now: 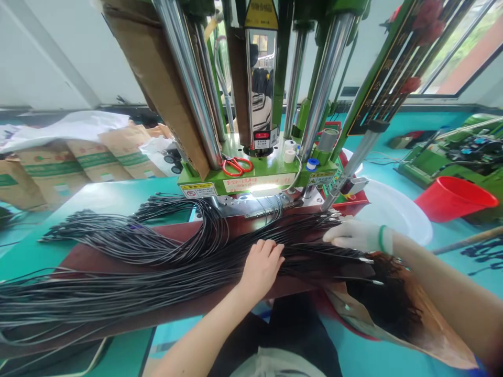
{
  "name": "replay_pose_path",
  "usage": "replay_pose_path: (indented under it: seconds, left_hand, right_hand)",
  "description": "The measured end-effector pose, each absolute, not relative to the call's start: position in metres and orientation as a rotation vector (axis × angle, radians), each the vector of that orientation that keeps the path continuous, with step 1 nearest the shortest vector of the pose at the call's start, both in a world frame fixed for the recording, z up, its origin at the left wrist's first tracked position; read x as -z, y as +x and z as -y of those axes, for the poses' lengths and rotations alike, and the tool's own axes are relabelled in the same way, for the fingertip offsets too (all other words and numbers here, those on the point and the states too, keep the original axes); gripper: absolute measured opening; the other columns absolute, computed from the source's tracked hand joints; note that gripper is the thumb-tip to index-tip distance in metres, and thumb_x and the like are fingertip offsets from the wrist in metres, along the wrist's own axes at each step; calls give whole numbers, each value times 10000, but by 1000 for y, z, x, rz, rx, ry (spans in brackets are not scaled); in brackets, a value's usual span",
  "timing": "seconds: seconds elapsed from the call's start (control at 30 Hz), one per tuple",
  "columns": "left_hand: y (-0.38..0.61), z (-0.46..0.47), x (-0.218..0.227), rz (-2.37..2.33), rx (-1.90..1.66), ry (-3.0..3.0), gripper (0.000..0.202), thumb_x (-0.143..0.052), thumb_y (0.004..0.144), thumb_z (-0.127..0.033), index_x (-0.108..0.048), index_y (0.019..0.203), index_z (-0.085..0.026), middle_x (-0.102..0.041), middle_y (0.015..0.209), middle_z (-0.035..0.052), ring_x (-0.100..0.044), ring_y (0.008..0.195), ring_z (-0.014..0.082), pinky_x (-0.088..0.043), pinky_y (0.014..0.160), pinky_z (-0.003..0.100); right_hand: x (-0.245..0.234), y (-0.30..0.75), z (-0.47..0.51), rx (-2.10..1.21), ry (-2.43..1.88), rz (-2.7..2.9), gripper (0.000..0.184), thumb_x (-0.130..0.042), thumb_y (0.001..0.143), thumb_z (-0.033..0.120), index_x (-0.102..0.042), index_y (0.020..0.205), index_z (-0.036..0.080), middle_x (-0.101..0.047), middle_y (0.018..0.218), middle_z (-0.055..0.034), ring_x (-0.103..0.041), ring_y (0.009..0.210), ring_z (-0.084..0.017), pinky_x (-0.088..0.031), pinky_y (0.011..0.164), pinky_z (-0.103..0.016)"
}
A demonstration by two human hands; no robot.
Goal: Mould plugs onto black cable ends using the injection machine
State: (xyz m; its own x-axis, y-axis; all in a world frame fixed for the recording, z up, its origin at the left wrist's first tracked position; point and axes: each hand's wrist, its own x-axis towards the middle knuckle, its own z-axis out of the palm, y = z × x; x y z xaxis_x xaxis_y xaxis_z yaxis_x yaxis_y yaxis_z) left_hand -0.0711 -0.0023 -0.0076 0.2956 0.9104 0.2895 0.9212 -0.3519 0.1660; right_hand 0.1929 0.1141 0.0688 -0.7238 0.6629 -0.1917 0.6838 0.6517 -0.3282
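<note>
Left hand [260,268] lay half-curled on bendy-looking black cables [157,285], right hand [356,235] near their ends; each grip was unclear. Bunched holding seemed safest.

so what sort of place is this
Probably a factory workshop: there's a tall green metal press with shiny steel columns, long thin black cables lying in bulk before it, and brown paper sacks with green bands at the left.
</note>
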Motion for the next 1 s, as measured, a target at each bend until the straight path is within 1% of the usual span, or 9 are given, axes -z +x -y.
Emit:
replay_pose_path:
  seconds: [0.13,0.27,0.43,0.6,0.67,0.73,0.83,0.9,1.0]
  left_hand:
    - [-69,-15,-1,1651,352,-2578,244,-535,798,-223,-561,1037,-263,-505,921,42,-456,847,186,-378,687,312]
    - [-64,-25,-5,1599,246,-2583,226,-628,729,-317,-602,924,-204,-511,944,66,-455,887,218,-373,671,327]
    - [-61,-35,-7,1421,105,-2656,97,-529,790,-196,-599,788,-129,-537,814,86,-470,838,215,-367,642,327]
    - [-69,-40,-11,1391,202,-2632,119,-500,797,-217,-569,861,-144,-529,901,82,-468,869,209,-381,683,315]
    - [-74,-40,-14,1483,245,-2613,190,-472,825,-298,-564,917,-159,-534,926,76,-466,887,211,-384,713,322]
    - [-81,-36,-17,1514,277,-2700,359,-446,816,-466,-555,1000,-177,-546,970,73,-465,909,216,-384,748,331]
    - [-88,-22,-23,1346,296,-2929,829,-488,593,-736,-439,1216,-191,-514,1150,96,-434,1014,254,-354,851,373]
    - [-89,-7,-24,1211,257,-2961,1037,-552,476,-761,-306,1324,-217,-411,1304,113,-359,1132,297,-285,932,431]
    - [-86,14,-17,1111,148,-2888,943,-577,570,-683,-267,1347,-247,-312,1394,92,-269,1220,297,-212,977,469]
  right_hand:
    - [-52,152,-113,703,897,-2750,288,-447,752,199,-666,938,217,-677,897,-17,-601,813,-171,-433,763,-262]
    - [-39,130,-116,244,946,-2688,339,-414,780,155,-647,1020,209,-653,948,-71,-601,835,-201,-430,737,-294]
    - [-32,125,-105,-73,1009,-2748,311,-378,821,156,-634,996,175,-630,912,-103,-589,848,-230,-414,760,-340]
    - [-31,143,-108,636,1028,-2675,339,-423,739,110,-651,980,175,-670,895,-60,-616,801,-191,-453,752,-296]
    - [-33,146,-115,962,1066,-2455,370,-439,679,92,-667,956,182,-679,744,-20,-619,639,-162,-477,639,-263]
    - [-35,146,-119,995,1150,-2329,367,-453,662,100,-676,942,177,-656,625,-2,-583,502,-145,-468,540,-251]
    - [-36,141,-122,770,1119,-2501,292,-488,677,107,-700,867,174,-688,787,-40,-628,721,-187,-467,719,-286]
    - [-34,141,-121,642,1040,-2632,271,-486,705,113,-700,857,180,-683,913,-50,-604,887,-209,-414,850,-310]
    - [-29,146,-119,564,979,-2719,273,-464,745,138,-683,906,164,-673,934,-63,-600,879,-196,-418,843,-299]
